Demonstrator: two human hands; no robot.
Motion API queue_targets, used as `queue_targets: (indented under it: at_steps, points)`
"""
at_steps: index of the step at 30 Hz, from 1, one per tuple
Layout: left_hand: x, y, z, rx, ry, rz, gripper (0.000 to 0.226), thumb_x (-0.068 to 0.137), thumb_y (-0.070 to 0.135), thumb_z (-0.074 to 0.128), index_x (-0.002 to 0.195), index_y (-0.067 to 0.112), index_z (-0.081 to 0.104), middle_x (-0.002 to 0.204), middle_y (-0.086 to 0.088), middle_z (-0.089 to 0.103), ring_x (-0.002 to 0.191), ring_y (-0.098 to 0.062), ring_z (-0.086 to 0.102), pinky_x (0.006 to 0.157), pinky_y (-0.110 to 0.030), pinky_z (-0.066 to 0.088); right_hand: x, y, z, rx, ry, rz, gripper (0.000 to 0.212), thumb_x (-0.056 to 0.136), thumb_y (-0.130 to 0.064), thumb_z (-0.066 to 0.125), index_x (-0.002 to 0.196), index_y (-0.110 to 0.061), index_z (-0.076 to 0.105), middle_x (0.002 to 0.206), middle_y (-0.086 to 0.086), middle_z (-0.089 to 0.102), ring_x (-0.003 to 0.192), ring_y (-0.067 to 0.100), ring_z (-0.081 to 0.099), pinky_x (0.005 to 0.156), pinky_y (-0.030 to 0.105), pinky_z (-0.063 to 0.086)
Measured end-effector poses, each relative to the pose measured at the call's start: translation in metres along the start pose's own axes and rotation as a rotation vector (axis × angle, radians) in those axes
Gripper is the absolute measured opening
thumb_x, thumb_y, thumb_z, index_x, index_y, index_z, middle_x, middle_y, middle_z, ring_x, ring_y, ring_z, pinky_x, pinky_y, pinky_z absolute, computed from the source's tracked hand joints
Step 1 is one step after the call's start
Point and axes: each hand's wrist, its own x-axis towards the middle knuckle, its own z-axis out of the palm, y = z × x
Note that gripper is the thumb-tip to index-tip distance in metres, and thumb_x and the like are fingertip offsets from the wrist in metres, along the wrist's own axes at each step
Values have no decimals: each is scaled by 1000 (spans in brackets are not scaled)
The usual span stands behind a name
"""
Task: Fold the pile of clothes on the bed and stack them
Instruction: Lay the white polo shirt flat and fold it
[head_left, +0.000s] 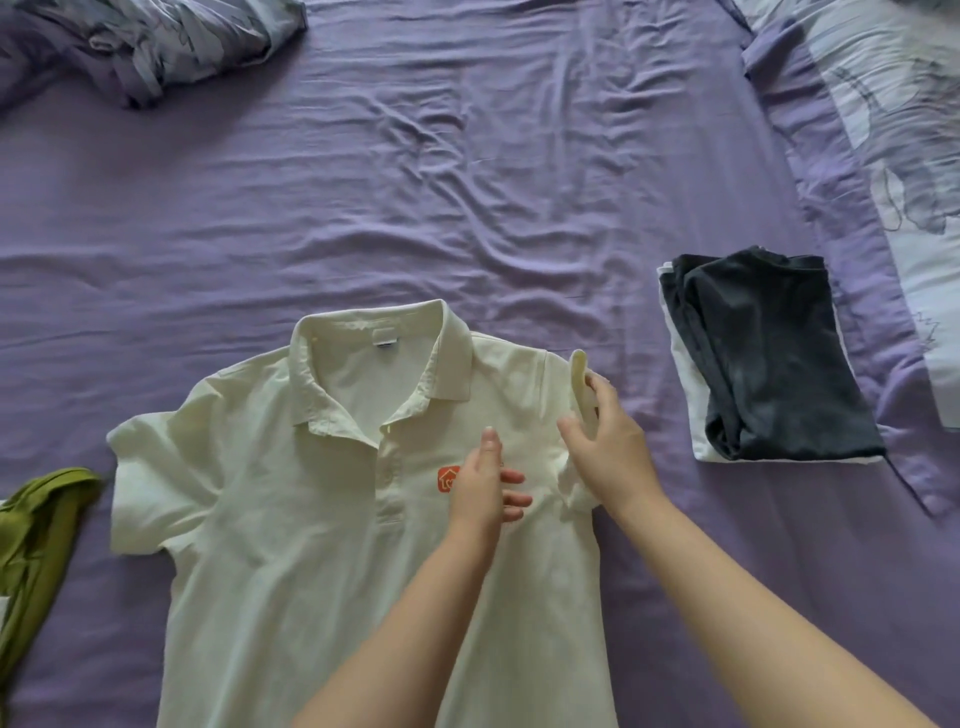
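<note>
A cream polo shirt (291, 530) with an orange chest logo lies face up on the purple bed sheet (415, 182), collar away from me. My right hand (608, 447) grips the shirt's right sleeve and lifts it inward off the sheet. My left hand (483, 483) rests flat on the chest beside the logo, fingers spread. To the right sits a stack of folded clothes (769, 358), a dark grey garment on top of a white one.
An olive green garment (36, 535) lies crumpled at the left edge. A bunched patterned duvet (145, 41) sits at the far left corner. A patterned pillow or cover (904, 130) runs along the right side.
</note>
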Motion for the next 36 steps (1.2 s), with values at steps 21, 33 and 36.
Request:
queue_targets:
  at_steps: [21, 33, 36]
  points:
    - [-4, -16, -270, 125, 328, 40, 14, 96, 16, 51, 110, 17, 53, 78, -2, 60, 53, -12, 56, 48, -20, 43, -62, -134, 165, -194, -303, -291, 46, 88, -12, 59, 133, -15, 50, 128, 4, 48, 91, 17, 58, 83, 18, 36]
    - [17, 15, -373, 367, 695, 3, 73, 79, 30, 74, 140, 9, 40, 137, -16, 47, 125, -30, 45, 106, -37, 35, -51, -211, 300, -340, -616, -261, 58, 94, -20, 52, 148, -21, 29, 158, 1, 16, 141, 26, 24, 112, 28, 15]
    - [27, 18, -373, 103, 562, -26, 80, 76, 27, 78, 141, 7, 36, 133, -13, 50, 119, -26, 52, 103, -40, 42, -41, -220, 310, -516, -570, -311, 65, 93, -25, 50, 151, -23, 20, 160, -2, 3, 142, 26, 15, 116, 35, 17]
